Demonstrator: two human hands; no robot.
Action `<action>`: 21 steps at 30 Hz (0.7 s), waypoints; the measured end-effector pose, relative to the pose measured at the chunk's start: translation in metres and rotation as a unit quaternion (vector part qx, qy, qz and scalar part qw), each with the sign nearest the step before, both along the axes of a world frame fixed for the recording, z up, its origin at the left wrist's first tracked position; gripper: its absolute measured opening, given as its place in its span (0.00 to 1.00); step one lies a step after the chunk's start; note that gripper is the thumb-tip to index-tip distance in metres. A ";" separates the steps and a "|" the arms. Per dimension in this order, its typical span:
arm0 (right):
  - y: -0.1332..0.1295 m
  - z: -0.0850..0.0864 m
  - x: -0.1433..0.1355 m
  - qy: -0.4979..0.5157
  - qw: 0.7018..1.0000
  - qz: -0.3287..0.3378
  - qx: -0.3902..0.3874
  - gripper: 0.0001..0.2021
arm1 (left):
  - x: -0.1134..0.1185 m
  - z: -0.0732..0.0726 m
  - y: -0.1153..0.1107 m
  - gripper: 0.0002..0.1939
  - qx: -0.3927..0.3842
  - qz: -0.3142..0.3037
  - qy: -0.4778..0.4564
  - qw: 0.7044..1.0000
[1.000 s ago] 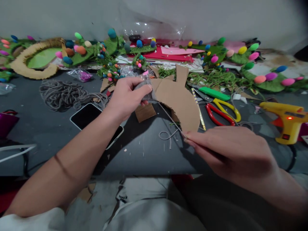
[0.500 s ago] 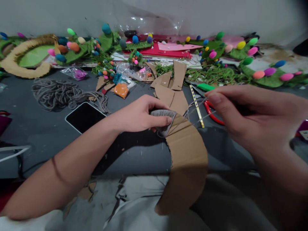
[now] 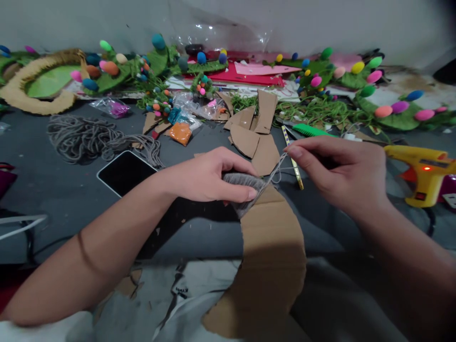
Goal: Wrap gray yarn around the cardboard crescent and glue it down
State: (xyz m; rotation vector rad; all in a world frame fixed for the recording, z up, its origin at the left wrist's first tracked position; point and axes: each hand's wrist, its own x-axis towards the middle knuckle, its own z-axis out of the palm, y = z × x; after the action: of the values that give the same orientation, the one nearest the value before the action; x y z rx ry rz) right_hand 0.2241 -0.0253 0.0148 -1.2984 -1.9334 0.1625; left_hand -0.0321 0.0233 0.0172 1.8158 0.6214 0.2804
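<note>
A curved strip of brown cardboard (image 3: pixel 274 237) hangs over the table's front edge, its upper end wrapped in grey yarn (image 3: pixel 242 181). My left hand (image 3: pixel 217 176) is closed on that wrapped end, thumb on top and fingers underneath. Up and to the right, my right hand (image 3: pixel 331 164) pinches grey yarn strands (image 3: pixel 277 166) between thumb and forefinger. The strands run taut from the pinch down to the edge of the wrapping, and a loose loop hangs beside them.
Left of my hands lie a phone (image 3: pixel 125 173) and a grey yarn pile (image 3: pixel 80 137). Cardboard scraps (image 3: pixel 265 154), a pencil (image 3: pixel 292 156) and a yellow glue gun (image 3: pixel 425 173) are around the right side. Leafy decorations (image 3: pixel 399 114) line the back.
My right hand has moved left and slightly down, uncovering the glue gun. The strands are now closer to the wrapping, and the cardboard's lower end has swung left.
</note>
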 end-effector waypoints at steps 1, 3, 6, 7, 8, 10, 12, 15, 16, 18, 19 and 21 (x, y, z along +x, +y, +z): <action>-0.001 0.001 0.000 -0.001 1.000 -0.002 -0.001 0.05 | 0.000 0.000 0.000 0.11 -0.009 -0.004 0.003 1.000; -0.002 0.002 -0.001 -0.004 1.000 -0.012 -0.003 0.06 | 0.000 0.000 0.000 0.12 -0.025 -0.004 0.006 1.000; -0.002 0.001 -0.003 0.004 1.000 -0.022 -0.016 0.07 | 0.001 0.002 -0.002 0.11 -0.040 0.004 -0.002 0.999; -0.002 0.000 -0.004 0.011 1.000 -0.018 -0.021 0.07 | 0.002 0.003 -0.003 0.11 -0.049 0.006 -0.010 0.999; -0.002 -0.001 -0.005 0.018 0.999 -0.011 -0.027 0.07 | 0.003 0.004 -0.005 0.10 -0.060 0.007 -0.019 0.998; -0.001 -0.006 -0.008 0.032 0.999 0.002 -0.039 0.07 | 0.004 0.006 -0.007 0.09 -0.083 0.013 -0.036 0.996; -0.001 -0.010 -0.011 0.039 0.998 0.012 -0.048 0.08 | 0.006 0.006 -0.010 0.09 -0.094 0.021 -0.046 0.994; -0.001 -0.015 -0.014 0.038 0.997 0.017 -0.069 0.08 | 0.007 0.005 -0.011 0.12 -0.087 0.023 -0.056 0.994; -0.001 -0.016 -0.014 0.039 0.996 0.020 -0.078 0.07 | 0.008 0.005 -0.011 0.12 -0.080 0.021 -0.059 0.995; -0.001 -0.017 -0.016 0.049 0.994 0.027 -0.096 0.08 | 0.008 0.003 -0.011 0.12 -0.065 0.018 -0.066 0.996; -0.001 -0.017 -0.017 0.056 0.993 0.032 -0.103 0.08 | 0.008 0.003 -0.010 0.12 -0.058 0.018 -0.067 0.996; -0.002 -0.017 -0.019 0.073 0.989 0.037 -0.122 0.09 | 0.009 0.002 -0.010 0.12 -0.047 0.026 -0.070 0.996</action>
State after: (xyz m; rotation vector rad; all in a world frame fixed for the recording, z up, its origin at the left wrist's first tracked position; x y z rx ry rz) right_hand 0.2055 -0.0272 -0.0018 -1.3302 -1.8800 0.5316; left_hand -0.0231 0.0133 0.0190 1.6749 0.5755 0.4031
